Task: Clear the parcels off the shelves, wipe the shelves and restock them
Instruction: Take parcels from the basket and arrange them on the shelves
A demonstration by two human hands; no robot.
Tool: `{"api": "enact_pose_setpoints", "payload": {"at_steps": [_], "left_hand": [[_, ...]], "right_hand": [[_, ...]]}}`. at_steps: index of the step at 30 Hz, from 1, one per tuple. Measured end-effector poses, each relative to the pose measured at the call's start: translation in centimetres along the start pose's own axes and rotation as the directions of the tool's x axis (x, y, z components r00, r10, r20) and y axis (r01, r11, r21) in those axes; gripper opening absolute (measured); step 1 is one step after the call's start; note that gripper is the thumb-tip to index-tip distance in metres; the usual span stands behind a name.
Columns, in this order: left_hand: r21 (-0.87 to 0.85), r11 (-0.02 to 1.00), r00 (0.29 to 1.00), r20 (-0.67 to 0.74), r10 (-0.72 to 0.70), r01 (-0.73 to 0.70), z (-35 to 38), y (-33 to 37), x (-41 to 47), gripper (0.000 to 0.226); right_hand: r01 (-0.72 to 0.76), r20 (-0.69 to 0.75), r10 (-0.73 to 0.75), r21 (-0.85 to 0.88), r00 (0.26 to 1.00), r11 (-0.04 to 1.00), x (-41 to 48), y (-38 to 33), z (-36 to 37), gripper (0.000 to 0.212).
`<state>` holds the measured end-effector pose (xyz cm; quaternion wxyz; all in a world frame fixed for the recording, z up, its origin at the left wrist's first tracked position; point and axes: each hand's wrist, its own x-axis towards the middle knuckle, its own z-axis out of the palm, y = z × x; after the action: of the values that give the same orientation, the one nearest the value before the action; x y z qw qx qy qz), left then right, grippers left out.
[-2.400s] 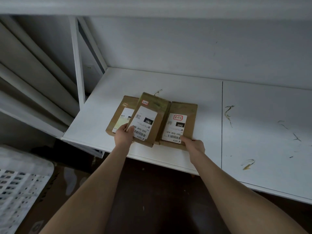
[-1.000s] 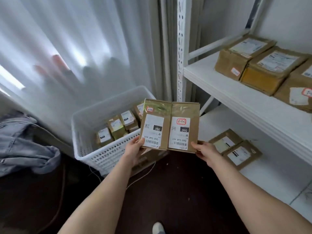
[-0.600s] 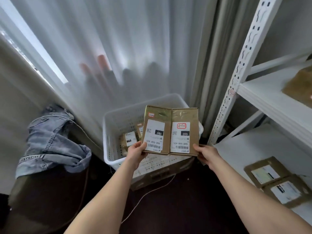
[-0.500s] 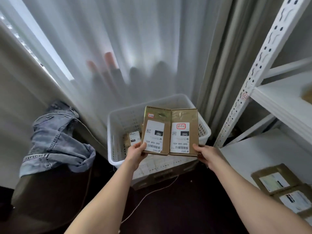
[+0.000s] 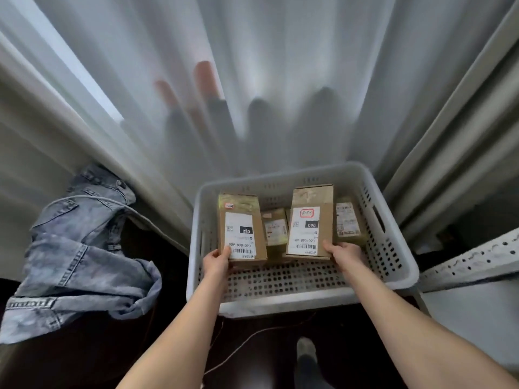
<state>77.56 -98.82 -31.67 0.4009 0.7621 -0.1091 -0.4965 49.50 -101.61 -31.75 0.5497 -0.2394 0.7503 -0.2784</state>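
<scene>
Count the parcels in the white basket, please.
4: the left parcel held by the left hand, the right parcel held by the right hand, a small parcel between them, a side parcel near the basket wall. More may hide underneath.

Soft daylight filters through the sheer curtain [image 5: 280, 66] beyond the left hand [image 5: 216, 261] and right hand [image 5: 346, 255], strongest up-left of the left one. The floor [image 5: 84, 360] beneath the forearms is very dark. Labels on the left parcel [image 5: 241, 234] and right parcel [image 5: 307, 228] look slightly soft. Wide-angle distortion splays the curtain folds outward.

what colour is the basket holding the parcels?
White, with perforated walls. The basket shows best in the head view.
</scene>
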Motion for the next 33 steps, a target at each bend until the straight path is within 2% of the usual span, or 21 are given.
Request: {"api": "enact_pose_setpoints", "payload": {"at_steps": [3,9,16,19,23,27,29,30,33], "left_hand": [[0.05,0.996,0.997,-0.04,-0.068,0.07,0.3,-1.1,4.4,0.059],[0.121,0.982,0.984,-0.125,-0.13,0.145,0.9,-2.6,10.3,0.05],[0.126,0.973,0.981,-0.032,-0.193,0.196,2.9,-2.8,16.2,0.046],[0.204,0.96,0.98,0.01,-0.197,0.191,3.5,-2.8,17.4,0.049],[0.36,0.919,0.974,0.095,-0.204,0.158,4.1,-2.2,17.3,0.052],[0.4,0.908,0.969,0.146,-0.199,0.127,3.5,-0.8,16.7,0.054],[0.542,0.84,0.974,0.181,-0.136,0.017,3.4,0.6,16.2,0.055],[0.64,0.766,0.974,0.208,-0.09,-0.066,3.5,1.3,15.9,0.056],[0.833,0.417,0.924,0.38,0.044,-0.362,5.0,3.8,14.0,0.059]], "right_hand": [[-0.038,0.012,0.039,-0.122,0.999,0.992,2.5,-1.2,2.7,0.051],[-0.069,0.084,0.093,-0.255,0.992,0.965,6.9,-1.3,8.3,0.045],[-0.069,0.053,0.093,-0.341,0.994,0.938,11.4,-0.7,12.3,0.037],[-0.059,0.003,0.067,-0.423,0.998,0.904,12.2,-0.5,13.3,0.033],[-0.022,0.052,0.052,-0.461,0.997,0.887,11.8,-0.1,14.7,0.038],[-0.017,-0.013,0.012,-0.529,1.0,0.848,10.3,-0.8,14.9,0.041],[-0.006,-0.044,-0.025,-0.592,0.999,0.806,9.5,-1.4,14.6,0.042],[0.003,-0.053,-0.047,-0.63,0.997,0.776,9.0,-1.7,14.4,0.044],[0.034,-0.054,-0.106,-0.723,0.993,0.69,7.3,-2.5,13.8,0.052]]}}
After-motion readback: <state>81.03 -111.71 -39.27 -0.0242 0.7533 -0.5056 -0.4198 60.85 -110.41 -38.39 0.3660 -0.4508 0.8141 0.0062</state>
